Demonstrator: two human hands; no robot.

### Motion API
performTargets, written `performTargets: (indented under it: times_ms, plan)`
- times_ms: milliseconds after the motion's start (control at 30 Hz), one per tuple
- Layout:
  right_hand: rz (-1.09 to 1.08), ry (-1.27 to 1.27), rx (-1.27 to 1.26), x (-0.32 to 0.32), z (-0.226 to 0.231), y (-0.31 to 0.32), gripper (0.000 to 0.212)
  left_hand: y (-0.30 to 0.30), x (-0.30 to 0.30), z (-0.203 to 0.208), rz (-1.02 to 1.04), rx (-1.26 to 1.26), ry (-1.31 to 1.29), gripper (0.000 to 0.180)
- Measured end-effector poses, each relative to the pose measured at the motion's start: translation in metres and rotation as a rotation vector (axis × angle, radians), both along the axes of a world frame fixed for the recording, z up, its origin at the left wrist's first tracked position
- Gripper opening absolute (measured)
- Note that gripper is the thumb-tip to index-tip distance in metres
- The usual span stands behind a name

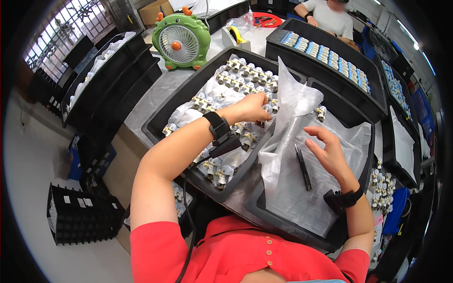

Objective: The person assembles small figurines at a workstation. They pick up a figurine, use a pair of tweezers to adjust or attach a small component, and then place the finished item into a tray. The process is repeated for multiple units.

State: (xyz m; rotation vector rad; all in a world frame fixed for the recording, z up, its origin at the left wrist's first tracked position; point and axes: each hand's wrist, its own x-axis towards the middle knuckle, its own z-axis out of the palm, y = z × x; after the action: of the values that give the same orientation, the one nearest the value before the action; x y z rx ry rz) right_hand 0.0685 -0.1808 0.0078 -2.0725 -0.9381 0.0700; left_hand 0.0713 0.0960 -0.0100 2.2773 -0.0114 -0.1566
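Note:
My left hand point(251, 107) reaches over a black tray point(152, 118) holding rows of small white-and-grey figurines point(222, 174). Its fingers are pinched on one figurine point(267, 109) near the tray's right side, and they partly hide it. My right hand point(330, 152) hovers over a second black tray point(365, 155) lined with translucent foam sheet point(297, 203). Thumb and fingers there are apart, with nothing between them. Beside that hand a dark pen point(303, 167) lies on the sheet. A single figurine point(321, 113) stands at this tray's far end.
A green fan point(181, 40) stands at the back left, beside a yellow tape dispenser point(236, 35). Behind the trays, another black tray point(302, 59) holds rows of blue-and-white pieces. A person point(325, 19) sits beyond it. Stacked black trays point(108, 89) rise at the left.

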Motion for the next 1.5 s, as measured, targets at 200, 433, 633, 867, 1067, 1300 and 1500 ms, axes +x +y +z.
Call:
performTargets:
  times_ms: [200,433,633,867,1067,1300,1500]
  plan:
    - [-0.025,-0.006,0.096,0.000,-0.002,0.003,0.020,0.010,0.009,-0.005,0.050,-0.030,-0.031,0.050]
    - [0.003,-0.095,0.087,0.001,-0.004,0.005,0.019,-0.018,0.015,-0.023,0.049,0.223,-0.090,0.047]
    - [-0.001,-0.063,0.111,0.002,-0.007,0.003,0.018,-0.013,0.022,-0.032,-0.083,0.308,-0.100,0.054]
    - [-0.013,-0.074,0.095,0.003,-0.007,0.001,0.018,-0.014,0.012,-0.019,-0.055,0.181,0.005,0.055]
    - [-0.056,-0.040,0.090,0.010,-0.009,-0.003,0.017,-0.001,0.018,-0.014,-0.055,0.193,0.085,0.047]
    - [-0.112,0.005,0.078,0.021,-0.025,-0.008,0.017,-0.022,-0.023,0.034,0.195,-0.704,-0.103,0.040]
    - [-0.194,0.149,0.025,0.033,-0.044,-0.011,0.019,-0.109,-0.087,0.041,-0.350,-0.790,-0.155,0.040]
